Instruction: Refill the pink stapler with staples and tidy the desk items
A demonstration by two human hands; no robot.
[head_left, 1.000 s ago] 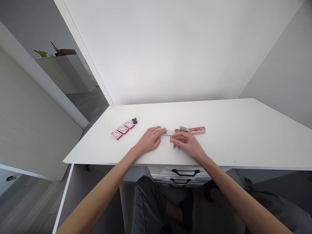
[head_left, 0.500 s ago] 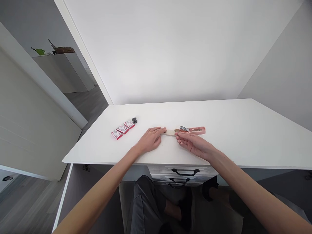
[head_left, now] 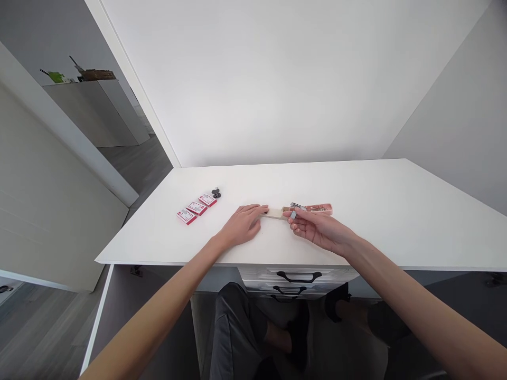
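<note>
An opened stapler lies lengthwise across the white tabletop, with a beige part (head_left: 274, 213) on the left and a pink part (head_left: 324, 208) with metal innards on the right. My left hand (head_left: 243, 226) rests on the table and grips the left end of the beige part. Between the thumb and forefinger of my right hand (head_left: 317, 228) is a small grey staple strip (head_left: 293, 215), held just in front of the stapler's middle. A silver metal piece (head_left: 297, 205) rises behind that hand. My right fingers partly hide the middle of the stapler.
Three red-and-white small boxes (head_left: 197, 208) lie in a slanting row at the left, with a black small object (head_left: 216, 192) behind them. The white tabletop (head_left: 376, 211) backs onto a wall. Drawers with black handles (head_left: 299, 277) sit below its front edge.
My right hand has shifted slightly to the right and tilted, so the grey strip in its fingertips now shows. The left hand stays on the stapler. The whole view has shifted a little.
</note>
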